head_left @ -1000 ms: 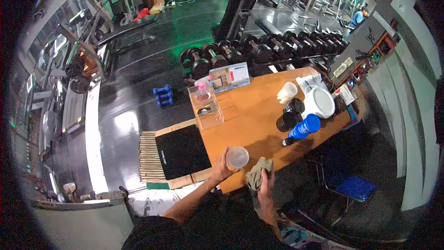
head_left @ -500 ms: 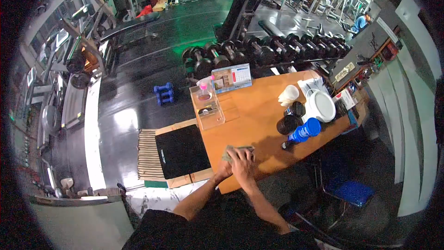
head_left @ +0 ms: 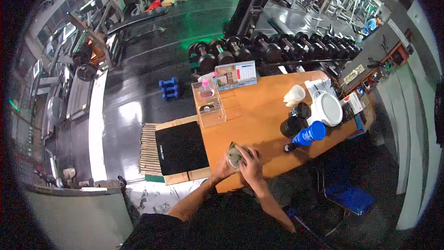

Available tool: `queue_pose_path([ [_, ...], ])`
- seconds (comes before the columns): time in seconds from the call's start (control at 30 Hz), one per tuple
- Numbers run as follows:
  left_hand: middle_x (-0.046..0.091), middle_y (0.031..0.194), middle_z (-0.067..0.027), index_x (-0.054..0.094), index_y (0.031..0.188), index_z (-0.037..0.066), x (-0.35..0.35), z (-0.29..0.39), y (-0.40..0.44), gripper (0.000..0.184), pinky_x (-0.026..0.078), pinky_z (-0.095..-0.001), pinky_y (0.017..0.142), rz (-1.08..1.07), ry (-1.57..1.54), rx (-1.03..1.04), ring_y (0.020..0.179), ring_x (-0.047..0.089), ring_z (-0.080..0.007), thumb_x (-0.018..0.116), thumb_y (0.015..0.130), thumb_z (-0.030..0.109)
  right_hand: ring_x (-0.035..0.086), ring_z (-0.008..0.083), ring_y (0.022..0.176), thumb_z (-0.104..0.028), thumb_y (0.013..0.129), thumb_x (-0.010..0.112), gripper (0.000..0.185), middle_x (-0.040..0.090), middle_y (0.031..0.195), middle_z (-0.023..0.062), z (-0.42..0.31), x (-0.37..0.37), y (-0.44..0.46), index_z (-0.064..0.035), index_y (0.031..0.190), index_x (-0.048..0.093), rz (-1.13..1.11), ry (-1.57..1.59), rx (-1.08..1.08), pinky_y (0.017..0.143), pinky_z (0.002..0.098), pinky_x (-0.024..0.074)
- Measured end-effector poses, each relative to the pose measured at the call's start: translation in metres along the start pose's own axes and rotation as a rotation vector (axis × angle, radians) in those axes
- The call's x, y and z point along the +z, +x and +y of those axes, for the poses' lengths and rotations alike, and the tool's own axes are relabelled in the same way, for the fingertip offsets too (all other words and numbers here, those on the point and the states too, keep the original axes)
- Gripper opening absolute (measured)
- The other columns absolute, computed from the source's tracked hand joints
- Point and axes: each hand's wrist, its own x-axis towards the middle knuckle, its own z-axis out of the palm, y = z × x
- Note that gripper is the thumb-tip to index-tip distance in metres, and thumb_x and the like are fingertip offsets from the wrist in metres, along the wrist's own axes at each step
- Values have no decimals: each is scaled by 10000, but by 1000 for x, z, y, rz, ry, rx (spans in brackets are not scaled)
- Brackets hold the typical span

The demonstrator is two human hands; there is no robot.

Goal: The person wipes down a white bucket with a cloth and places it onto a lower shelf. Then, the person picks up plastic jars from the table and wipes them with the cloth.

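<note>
A grey-green folded cloth (head_left: 234,155) is bunched between my two hands above the near left part of the orange-brown desk (head_left: 259,111). My left hand (head_left: 225,167) is closed round its lower left side. My right hand (head_left: 251,163) grips it from the right, with the fingers bent over its top. Some fingertips are smeared by motion or hidden behind the cloth. A clear acrylic box (head_left: 213,118) stands beyond my hands at the desk's left edge, with a pink-topped spray bottle (head_left: 206,88) in it.
A desk calendar (head_left: 237,75) stands at the back. On the right are a blue container (head_left: 311,134), dark jars (head_left: 292,126), a white cup (head_left: 296,93) and a white lidded tub (head_left: 327,109). A black mat (head_left: 182,148) lies left, a blue chair (head_left: 350,199) stands right, dumbbells (head_left: 273,50) behind.
The cloth was pressed flat on the desk under my right hand. Now it is raised a little and folded up between both hands. The view has shifted slightly.
</note>
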Motion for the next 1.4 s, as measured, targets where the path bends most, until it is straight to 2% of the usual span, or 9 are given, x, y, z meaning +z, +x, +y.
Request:
queue_pose_path([
  [0.2,536,1189,-192,543,1113,25,-10,-6,1,553,457,-444,827,-323,164,-269,1013,553,-388,763,682,291,502,277,1067,-140,725,656,444,543,1142,56,-12,19,8,-213,1161,611,-113,-279,-44,922,439,392],
  [0.33,537,1207,-175,515,1189,20,11,-29,-3,616,448,-435,878,2,-75,143,1057,548,-374,757,678,266,505,270,1074,-123,720,653,432,565,1109,28,10,7,-20,-242,1134,629,-142,-226,-241,932,426,402],
  [0.43,537,1207,-175,506,1212,19,9,-24,-4,664,437,-430,906,50,-418,3,1092,531,-369,771,672,300,503,267,1084,-98,719,643,443,578,1076,22,21,-3,-32,-250,1134,628,-192,-139,-347,928,429,412],
  [0.6,569,1110,-208,518,1166,6,12,-38,-7,707,462,-433,851,13,154,229,1015,558,-380,801,642,387,511,269,1061,-75,726,625,422,557,1085,35,6,-6,0,-216,1124,633,-175,8,-157,901,418,433],
  [0.8,587,1036,-194,438,1258,30,9,-32,-10,822,499,-403,771,-82,143,-126,927,608,-348,778,657,476,551,323,1002,-210,843,558,286,588,1048,121,15,8,44,-145,1115,615,-282,-102,-33,863,419,457],
  [0.87,480,1256,-172,322,1341,41,-11,23,5,950,396,-394,978,-102,67,-220,1178,474,-313,846,605,335,567,343,974,-208,854,553,286,600,1032,144,29,10,47,-99,1114,603,-268,-9,145,841,429,464],
  [1.03,464,1277,-165,304,1348,26,-9,15,7,978,386,-386,992,-52,-11,-84,1191,464,-295,857,593,309,585,382,957,-264,903,526,329,620,1016,222,79,11,32,-4,1100,576,-302,441,379,812,420,459],
  [1.17,533,1208,-179,359,1317,38,-1,11,5,891,451,-394,913,37,-86,0,1137,528,-320,825,628,359,588,392,980,-354,909,509,439,622,1013,241,81,20,0,14,1146,547,-65,233,479,824,441,443],
  [1.4,536,1201,-186,378,1303,20,-5,33,4,895,451,-401,919,53,42,-142,1128,532,-328,835,611,358,492,487,1064,-420,927,455,611,489,1160,357,46,6,-55,84,1267,398,-54,199,622,870,489,412],
])
